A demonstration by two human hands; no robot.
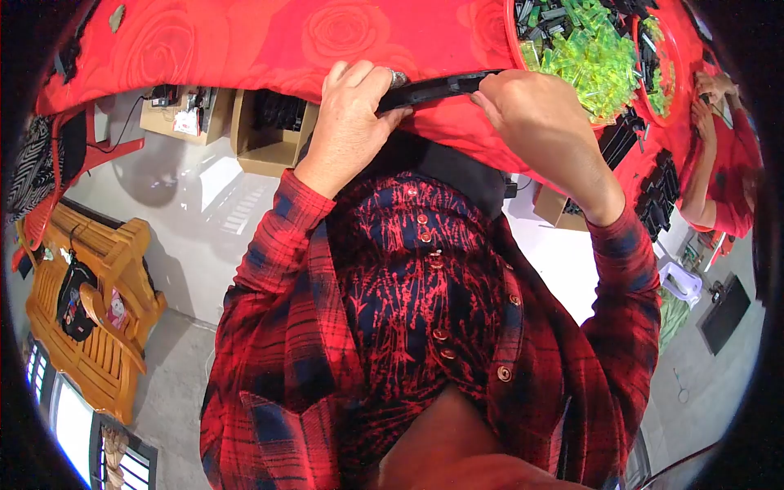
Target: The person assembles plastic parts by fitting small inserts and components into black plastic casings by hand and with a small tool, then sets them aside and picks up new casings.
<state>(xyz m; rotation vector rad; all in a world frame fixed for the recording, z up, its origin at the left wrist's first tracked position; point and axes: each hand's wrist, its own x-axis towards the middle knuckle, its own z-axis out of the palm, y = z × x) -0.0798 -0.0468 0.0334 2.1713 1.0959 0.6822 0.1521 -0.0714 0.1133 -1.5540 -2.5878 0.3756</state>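
A long black strip-like part lies across the front edge of the red rose-patterned cloth. My left hand grips its left end, with fingers wrapped over it and the thumb below. At its right end, my right hand pinches it between thumb and curled fingers. Just beyond my right hand stands a red-rimmed tray holding many green-yellow translucent pieces and small dark pieces.
Right of the tray is a second red container with similar pieces. Black parts lie stacked nearby. A co-worker's hands are at the far right. Cardboard boxes stand below the table edge; a wooden bench is at left.
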